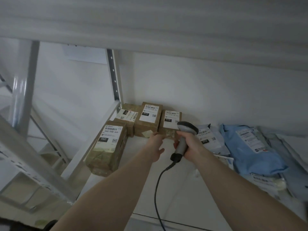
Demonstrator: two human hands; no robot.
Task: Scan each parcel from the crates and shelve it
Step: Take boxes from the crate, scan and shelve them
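On the white shelf [180, 189], both hands reach toward a brown parcel [170, 125] with a white label marked 010, which stands at the back of the shelf against the wall. The left hand [156, 147] touches this parcel's near lower corner with its fingertips, the fingers mostly straight and holding nothing. The right hand [188, 144] grips the grey handle of a barcode scanner [183, 139], whose dark head sits just in front of the parcel's label; its black cable [157, 189] trails down toward the near edge of the shelf. Touching that parcel on its left stands a second 010 parcel [149, 120], and further left of that a third parcel [128, 117] lies flat. Nearer than these, left of the touched parcel, a parcel marked 060 [106, 147] lies at the shelf's left edge. Right of the touched parcel lie a grey mailer bag [209, 139] and, beyond it, a blue mailer bag [251, 149], both labelled.
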